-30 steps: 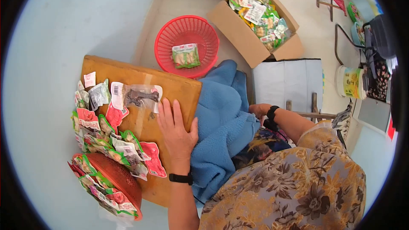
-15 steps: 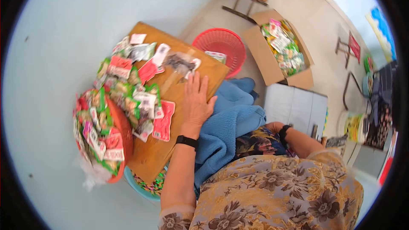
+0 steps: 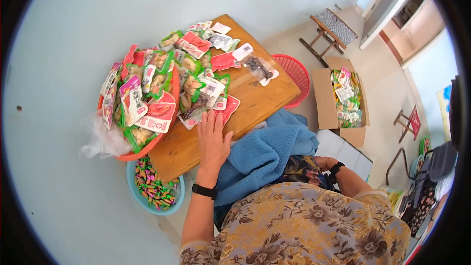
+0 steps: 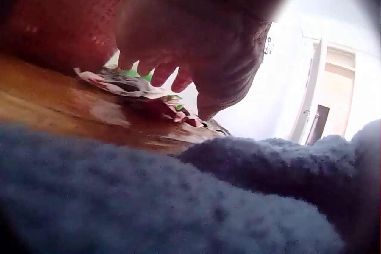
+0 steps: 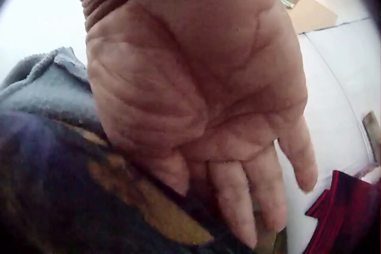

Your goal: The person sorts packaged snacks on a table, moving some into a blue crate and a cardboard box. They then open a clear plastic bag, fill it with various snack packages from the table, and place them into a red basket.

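My left hand (image 3: 213, 140) lies flat on the wooden table (image 3: 255, 100) with straight fingers, its fingertips (image 4: 156, 73) reaching the nearest snack packets (image 3: 206, 93). A red basket (image 3: 147, 142) heaped with packets stands at the table's left end. More packets are spread over the tabletop, among them a clear one with dark contents (image 3: 260, 68). My right hand (image 3: 321, 163) rests by my lap, its palm (image 5: 202, 87) open and the fingers (image 5: 262, 188) relaxed, holding nothing. A blue fleece (image 3: 267, 149) covers my knees against the table's edge.
A second red basket (image 3: 297, 76) sits on the floor past the table, beside an open cardboard box (image 3: 324, 86) of packets. A blue bowl (image 3: 135, 189) of wrapped sweets sits under the table's near corner. A white box (image 3: 343, 149) and stools (image 3: 328, 29) stand to the right.
The head view has swung left and up. My left hand has slid back along the table toward the packet pile. My right hand has stayed by my lap.
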The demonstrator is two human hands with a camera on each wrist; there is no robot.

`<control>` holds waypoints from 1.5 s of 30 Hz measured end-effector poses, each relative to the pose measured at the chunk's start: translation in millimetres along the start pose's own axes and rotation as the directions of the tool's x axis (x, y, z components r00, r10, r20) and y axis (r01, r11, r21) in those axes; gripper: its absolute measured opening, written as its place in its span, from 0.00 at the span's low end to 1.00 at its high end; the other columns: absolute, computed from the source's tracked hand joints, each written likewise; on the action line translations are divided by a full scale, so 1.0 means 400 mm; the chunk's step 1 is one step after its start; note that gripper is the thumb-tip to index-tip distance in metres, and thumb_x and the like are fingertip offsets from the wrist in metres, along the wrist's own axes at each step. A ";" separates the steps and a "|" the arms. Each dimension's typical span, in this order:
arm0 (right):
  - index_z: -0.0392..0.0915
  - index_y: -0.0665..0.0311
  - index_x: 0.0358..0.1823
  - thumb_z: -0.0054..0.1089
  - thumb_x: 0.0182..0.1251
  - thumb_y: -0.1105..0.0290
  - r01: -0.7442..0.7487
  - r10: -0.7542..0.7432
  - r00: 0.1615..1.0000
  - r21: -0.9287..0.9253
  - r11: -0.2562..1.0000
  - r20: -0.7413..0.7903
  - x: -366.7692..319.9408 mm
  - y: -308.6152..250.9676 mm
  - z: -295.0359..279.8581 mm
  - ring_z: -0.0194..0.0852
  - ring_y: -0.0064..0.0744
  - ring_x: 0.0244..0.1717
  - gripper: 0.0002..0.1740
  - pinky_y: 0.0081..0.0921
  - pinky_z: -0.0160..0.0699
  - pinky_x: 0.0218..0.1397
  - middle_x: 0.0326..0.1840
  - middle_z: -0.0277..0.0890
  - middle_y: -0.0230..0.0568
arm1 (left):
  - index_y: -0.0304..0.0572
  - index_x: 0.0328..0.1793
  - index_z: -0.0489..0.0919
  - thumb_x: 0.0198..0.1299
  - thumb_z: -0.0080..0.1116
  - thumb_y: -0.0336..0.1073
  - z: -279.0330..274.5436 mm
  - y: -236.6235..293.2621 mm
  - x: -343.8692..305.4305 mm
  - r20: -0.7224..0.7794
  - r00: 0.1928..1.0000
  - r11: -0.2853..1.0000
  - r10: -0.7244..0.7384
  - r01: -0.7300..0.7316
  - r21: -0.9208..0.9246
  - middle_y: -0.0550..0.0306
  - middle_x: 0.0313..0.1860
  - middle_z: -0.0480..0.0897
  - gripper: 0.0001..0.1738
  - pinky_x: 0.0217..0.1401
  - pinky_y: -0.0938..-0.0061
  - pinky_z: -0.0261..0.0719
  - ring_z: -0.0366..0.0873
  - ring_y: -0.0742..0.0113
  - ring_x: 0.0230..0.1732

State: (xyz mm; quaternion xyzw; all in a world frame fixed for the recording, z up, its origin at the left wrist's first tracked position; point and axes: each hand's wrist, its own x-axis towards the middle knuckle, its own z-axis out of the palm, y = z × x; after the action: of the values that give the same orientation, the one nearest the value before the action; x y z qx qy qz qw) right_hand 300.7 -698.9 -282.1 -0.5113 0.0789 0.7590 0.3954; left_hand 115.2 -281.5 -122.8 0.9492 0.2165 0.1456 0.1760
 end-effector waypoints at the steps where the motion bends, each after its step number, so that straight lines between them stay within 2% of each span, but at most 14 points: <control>1: 0.82 0.69 0.55 0.65 0.69 0.67 0.177 -0.163 0.982 -0.757 0.629 0.095 0.042 0.024 -0.080 0.82 0.33 0.50 0.17 0.34 0.84 0.54 0.57 0.83 0.42 | 0.40 0.76 0.67 0.58 0.68 0.37 0.000 -0.025 -0.021 -0.027 1.000 1.000 -0.013 0.013 0.009 0.43 0.78 0.64 0.39 0.80 0.46 0.54 0.55 0.40 0.81; 2: 0.82 0.69 0.54 0.64 0.69 0.67 0.231 -0.198 0.942 -0.950 -0.211 0.273 0.074 0.044 -0.135 0.84 0.35 0.49 0.16 0.35 0.86 0.51 0.58 0.83 0.43 | 0.40 0.76 0.68 0.58 0.68 0.37 0.013 -0.065 -0.042 -0.061 0.998 1.000 -0.013 0.013 0.011 0.43 0.78 0.64 0.39 0.80 0.45 0.54 0.55 0.39 0.81; 3: 0.84 0.70 0.48 0.58 0.71 0.65 0.122 -0.239 0.971 -0.825 0.552 -0.016 0.065 0.049 -0.154 0.87 0.38 0.45 0.15 0.39 0.88 0.43 0.50 0.86 0.48 | 0.40 0.76 0.68 0.58 0.68 0.37 0.014 -0.081 -0.058 -0.071 0.997 1.000 -0.023 0.024 0.009 0.43 0.78 0.64 0.39 0.80 0.45 0.54 0.55 0.39 0.81; 4: 0.84 0.70 0.48 0.58 0.71 0.65 0.117 -0.237 0.971 -0.832 0.542 -0.018 0.036 0.007 -0.133 0.87 0.38 0.45 0.15 0.39 0.88 0.43 0.50 0.86 0.48 | 0.39 0.75 0.68 0.59 0.67 0.37 0.021 -0.099 -0.072 -0.063 0.996 0.998 -0.060 0.061 0.017 0.43 0.78 0.65 0.38 0.80 0.44 0.54 0.55 0.40 0.81; 6: 0.86 0.70 0.40 0.52 0.72 0.61 -0.469 0.039 0.812 -0.611 0.638 -0.583 -0.066 -0.131 -0.054 0.89 0.39 0.39 0.19 0.42 0.89 0.38 0.38 0.88 0.48 | 0.39 0.75 0.68 0.59 0.66 0.37 0.032 -0.122 -0.087 -0.061 0.993 0.995 -0.101 0.102 0.013 0.43 0.78 0.65 0.36 0.80 0.43 0.54 0.55 0.40 0.81; 8: 0.86 0.71 0.33 0.53 0.70 0.60 -0.509 -0.261 0.686 -0.704 0.496 -0.680 -0.104 -0.209 -0.058 0.88 0.48 0.37 0.20 0.42 0.88 0.41 0.29 0.86 0.51 | 0.39 0.73 0.70 0.62 0.62 0.39 0.040 -0.138 -0.090 -0.098 0.993 0.997 -0.072 0.073 0.010 0.44 0.77 0.67 0.33 0.79 0.42 0.54 0.56 0.42 0.81; 10: 0.84 0.73 0.33 0.56 0.67 0.61 -0.434 -0.713 0.561 -0.883 0.179 -0.421 -0.120 -0.278 -0.087 0.86 0.56 0.37 0.19 0.43 0.85 0.44 0.32 0.84 0.59 | 0.40 0.72 0.71 0.62 0.61 0.40 0.064 -0.146 -0.086 -0.119 0.989 0.995 -0.083 0.089 0.044 0.45 0.76 0.68 0.32 0.79 0.42 0.54 0.56 0.42 0.81; 14: 0.84 0.71 0.40 0.60 0.66 0.66 -0.117 -0.931 0.308 -0.979 0.168 -0.196 -0.203 -0.507 0.206 0.85 0.52 0.36 0.13 0.40 0.81 0.42 0.34 0.84 0.58 | 0.42 0.72 0.72 0.62 0.58 0.43 0.073 -0.146 -0.077 -0.103 0.989 0.983 -0.102 0.116 0.140 0.49 0.78 0.66 0.32 0.81 0.43 0.52 0.53 0.45 0.82; 18: 0.85 0.68 0.47 0.62 0.67 0.67 0.071 -0.967 0.251 -0.996 0.053 -0.034 -0.131 -0.632 0.415 0.86 0.43 0.37 0.13 0.34 0.83 0.44 0.37 0.86 0.52 | 0.43 0.72 0.72 0.62 0.58 0.43 0.076 -0.155 -0.080 -0.108 0.990 0.989 -0.086 0.097 0.108 0.49 0.79 0.65 0.32 0.81 0.42 0.52 0.52 0.45 0.83; 20: 0.85 0.68 0.49 0.63 0.67 0.67 0.071 -0.932 0.362 -0.996 0.054 -0.025 -0.102 -0.679 0.521 0.87 0.42 0.37 0.14 0.33 0.83 0.45 0.39 0.86 0.51 | 0.43 0.73 0.72 0.63 0.58 0.43 0.063 -0.148 -0.078 -0.059 0.991 0.991 -0.121 0.124 0.054 0.49 0.79 0.65 0.32 0.81 0.41 0.50 0.51 0.45 0.83; 30: 0.83 0.69 0.51 0.64 0.64 0.73 0.346 -0.900 0.377 -0.934 -0.082 0.219 0.072 -0.756 0.695 0.86 0.44 0.39 0.14 0.34 0.84 0.46 0.44 0.86 0.51 | 0.48 0.70 0.75 0.63 0.58 0.43 0.057 -0.153 -0.078 -0.060 0.996 0.996 -0.072 0.075 0.051 0.49 0.78 0.67 0.28 0.79 0.38 0.52 0.54 0.42 0.82; 37: 0.83 0.68 0.51 0.66 0.62 0.74 0.440 -0.856 0.199 -0.824 -0.358 0.477 0.137 -0.788 0.827 0.85 0.53 0.49 0.15 0.36 0.84 0.51 0.51 0.84 0.54 | 0.52 0.68 0.77 0.65 0.57 0.44 0.056 -0.153 -0.078 -0.051 0.996 0.997 -0.072 0.074 0.026 0.53 0.78 0.66 0.25 0.78 0.36 0.52 0.52 0.42 0.83; 42: 0.83 0.69 0.47 0.63 0.63 0.71 0.540 -0.839 0.323 -0.813 -0.217 0.439 0.115 -0.766 0.869 0.82 0.56 0.49 0.13 0.41 0.82 0.52 0.49 0.83 0.54 | 0.54 0.71 0.75 0.67 0.55 0.46 0.058 -0.156 -0.083 -0.024 0.997 0.997 -0.078 0.078 0.008 0.55 0.80 0.63 0.26 0.79 0.37 0.50 0.49 0.43 0.84; 45: 0.82 0.70 0.48 0.62 0.64 0.70 0.456 -0.800 0.276 -0.806 -0.378 0.532 0.104 -0.726 0.865 0.83 0.56 0.48 0.14 0.38 0.83 0.51 0.49 0.83 0.54 | 0.52 0.75 0.71 0.68 0.54 0.47 0.063 -0.160 -0.085 -0.005 0.996 0.996 -0.085 0.085 0.027 0.54 0.81 0.62 0.29 0.81 0.39 0.46 0.48 0.44 0.84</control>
State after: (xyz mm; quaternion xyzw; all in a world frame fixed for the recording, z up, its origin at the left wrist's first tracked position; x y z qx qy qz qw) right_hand 244.7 -299.9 -73.5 -0.6652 -0.6464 0.1499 0.3424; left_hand 71.8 -250.0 -177.6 0.9411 0.2591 0.1367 0.1690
